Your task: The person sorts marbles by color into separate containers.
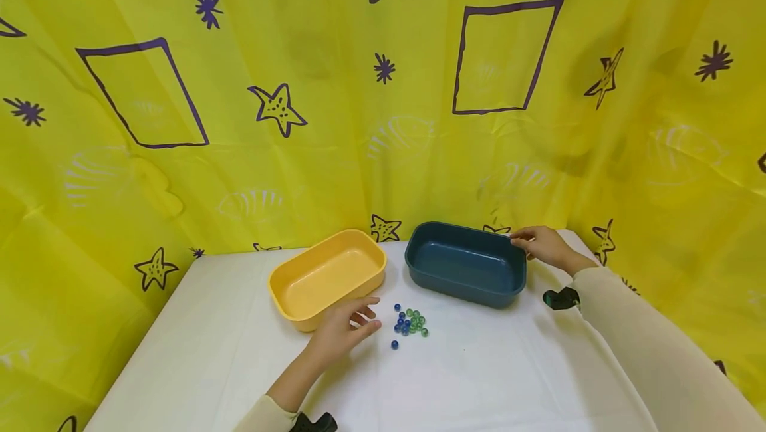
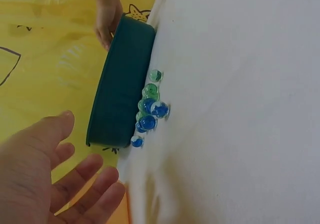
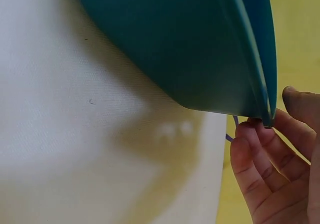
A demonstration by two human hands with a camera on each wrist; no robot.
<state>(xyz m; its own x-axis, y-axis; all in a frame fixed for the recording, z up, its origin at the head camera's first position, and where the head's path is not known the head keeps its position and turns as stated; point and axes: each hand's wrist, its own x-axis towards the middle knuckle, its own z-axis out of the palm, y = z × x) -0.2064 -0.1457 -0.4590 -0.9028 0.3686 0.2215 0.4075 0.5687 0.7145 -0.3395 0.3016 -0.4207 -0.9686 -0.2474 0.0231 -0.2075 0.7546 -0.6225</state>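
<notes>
Several blue and green glass marbles (image 1: 411, 323) lie in a loose cluster on the white table, between and in front of two bins. My left hand (image 1: 344, 331) hovers just left of the marbles, fingers relaxed and spread, palm bare in the left wrist view. It overlaps the front edge of the yellow bin (image 1: 287, 278). My right hand (image 1: 547, 248) is at the far right corner of the dark teal bin (image 1: 467, 289). In the right wrist view its fingertips touch the underside of the rim corner, while the thumb (image 3: 299, 104) stands off from the bin.
A yellow curtain (image 1: 335, 173) with starfish drawings hangs right behind the table and along both sides. The white tabletop (image 1: 479, 379) stretches in front of the bins. A dark device sits on each wrist.
</notes>
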